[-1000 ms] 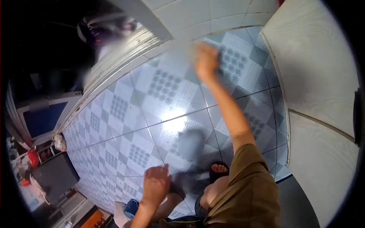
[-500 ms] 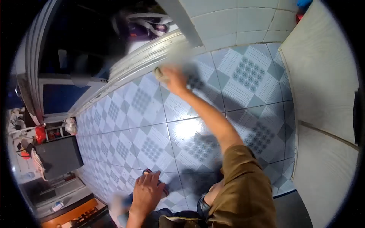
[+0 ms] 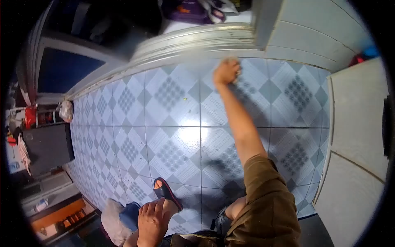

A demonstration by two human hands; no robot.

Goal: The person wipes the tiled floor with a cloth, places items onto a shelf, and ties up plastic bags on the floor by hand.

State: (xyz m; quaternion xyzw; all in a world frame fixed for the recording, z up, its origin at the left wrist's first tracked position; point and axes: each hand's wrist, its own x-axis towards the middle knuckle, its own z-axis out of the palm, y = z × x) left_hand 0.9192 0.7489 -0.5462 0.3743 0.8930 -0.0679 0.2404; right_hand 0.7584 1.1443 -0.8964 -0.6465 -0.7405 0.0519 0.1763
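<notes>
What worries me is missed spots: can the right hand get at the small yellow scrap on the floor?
Probably yes: the right hand is nearby, and only bare floor shows between it and the yellow scrap.

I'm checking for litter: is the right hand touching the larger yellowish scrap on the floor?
Apart. The head view plainly shows floor tile between the right hand and the yellowish scrap.

Square glazed floor tiles (image 3: 168, 117): pale blue-white, patterned with grey-blue diamonds, dotted stripes and clusters of darker floral motifs. Smooth wall tiles (image 3: 302, 37): plain off-white. Flat wood-grain panel (image 3: 358, 107): cream, faintly streaked. Short fabric sleeve (image 3: 265, 199): solid olive-brown. Open-toed slip-on sandal (image 3: 170, 196): black, red-edged. Purple-wrapped package (image 3: 181, 14): orange marking on its face.
</notes>
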